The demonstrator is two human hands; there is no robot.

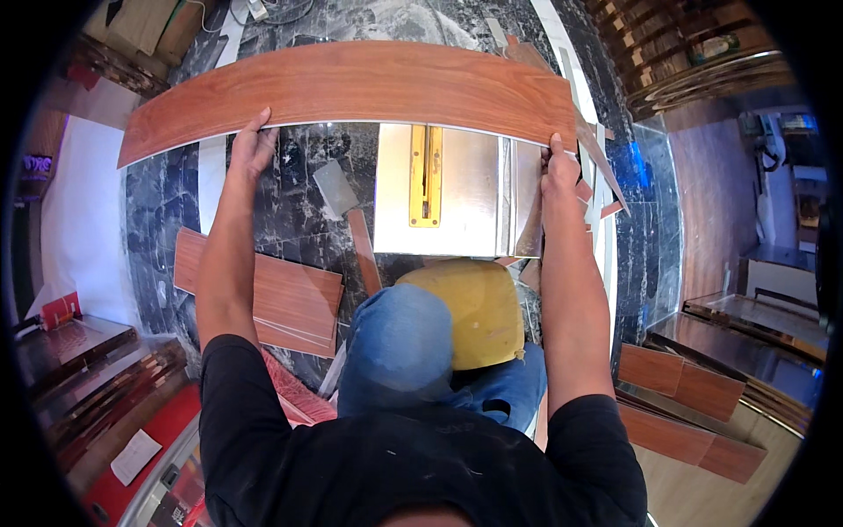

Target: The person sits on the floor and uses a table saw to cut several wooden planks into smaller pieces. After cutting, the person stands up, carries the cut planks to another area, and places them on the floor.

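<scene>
Across the far side of the work area lies the long wood-grain plank (pixel 351 83), spanning the view from upper left to just past the metal table (pixel 470 193), and both hands are on it! The left hand (pixel 255 149) pinches the near edge, thumb on the top face; the right hand (pixel 559 165) grips the same edge close to the right-hand corner. Hands well apart, a good stretch of plank between them, its left end reaching far beyond the left hand.

Room to move? On the left, dark marbled floor (pixel 303 211) shows between forearm and table, with a grey slab (pixel 335 188) and a narrow strip (pixel 363 250) lying in it. Tighter on the right: offcuts (pixel 601 171) crowd beside that wrist. Closer in, a bent knee (pixel 399 342) sits just beside a yellow object (pixel 483 312), near the table's front edge.

Now the hard parts. The plank hides the table's far edge and the far end of the yellow slotted insert (pixel 416 189); whether plank touches tabletop, I can't tell. Fingers tuck under the plank, mostly out of sight. The left forearm covers part of the stacked boards (pixel 294 299).
</scene>
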